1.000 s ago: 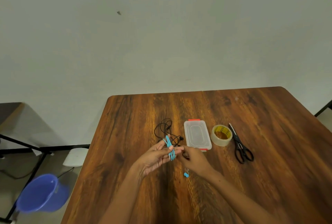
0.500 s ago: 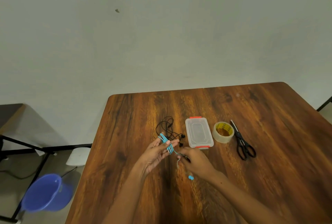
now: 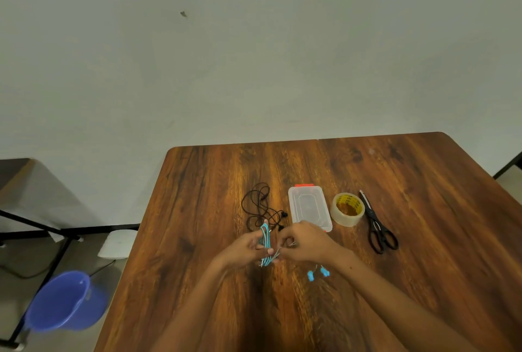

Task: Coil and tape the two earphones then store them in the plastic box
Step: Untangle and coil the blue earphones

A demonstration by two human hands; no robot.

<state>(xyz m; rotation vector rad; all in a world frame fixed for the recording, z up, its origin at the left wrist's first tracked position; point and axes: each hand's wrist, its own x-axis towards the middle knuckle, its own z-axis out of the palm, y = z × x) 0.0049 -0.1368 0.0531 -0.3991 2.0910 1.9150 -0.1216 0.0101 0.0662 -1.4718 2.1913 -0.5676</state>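
Blue earphone (image 3: 265, 241) wound in loops round the left hand (image 3: 245, 250), fingers near straight as a former. Right hand (image 3: 306, 243) pinches the free cord just beside the coil; buds (image 3: 317, 274) dangle below it. Cord looks light, limp, springy: likely to unwind if released, so best pinched across the bundle's middle. Black earphone (image 3: 261, 209) lies loose on the table (image 3: 423, 281), left of the closed box (image 3: 309, 207). Tape (image 3: 348, 209) and scissors (image 3: 378, 224) untouched.
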